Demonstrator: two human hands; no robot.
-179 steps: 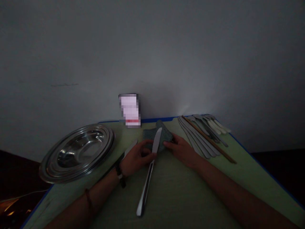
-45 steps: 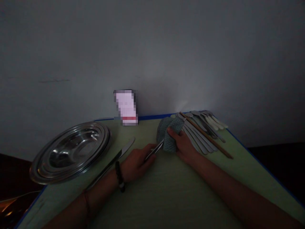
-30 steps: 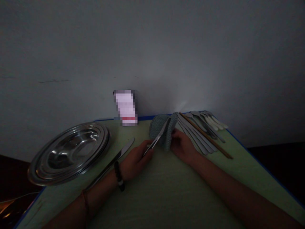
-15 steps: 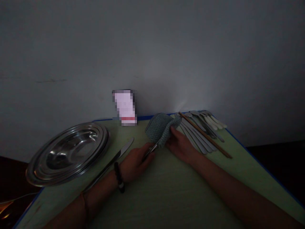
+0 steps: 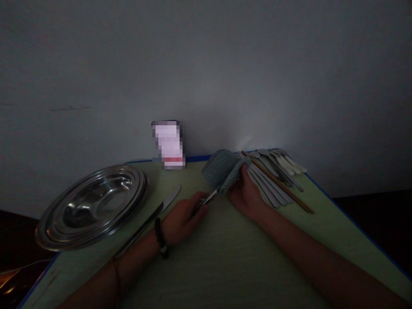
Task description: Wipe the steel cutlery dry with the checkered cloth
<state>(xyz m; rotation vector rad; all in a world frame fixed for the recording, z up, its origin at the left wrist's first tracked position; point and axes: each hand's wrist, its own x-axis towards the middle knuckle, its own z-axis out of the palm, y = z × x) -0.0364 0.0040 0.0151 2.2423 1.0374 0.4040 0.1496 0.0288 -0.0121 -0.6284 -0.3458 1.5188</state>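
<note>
My left hand (image 5: 185, 216) is closed around a slim metal piece of cutlery (image 5: 210, 197). Its far end is hidden inside a blue-grey textured cloth (image 5: 222, 168), so I cannot tell its kind. My right hand (image 5: 246, 193) grips that cloth, folded over the metal, with the thumb on top. To the left of my left hand lies a table knife (image 5: 169, 198), blade pointing away, its handle partly behind my forearm. Just right of my right hand, several flat metal handles (image 5: 272, 193) fan out beside a pair of brown chopsticks (image 5: 289, 195).
A stack of shiny metal plates (image 5: 96, 206) stands at the table's left edge. A phone (image 5: 170, 146) with a blurred screen leans on the grey wall (image 5: 206, 77). White-handled cutlery (image 5: 291, 165) lies at the back right. The green table (image 5: 222, 266) has a blue edge.
My right hand and the cloth have shifted slightly right and away along the cutlery, leaving more of its metal bare. My left hand has stayed nearly still.
</note>
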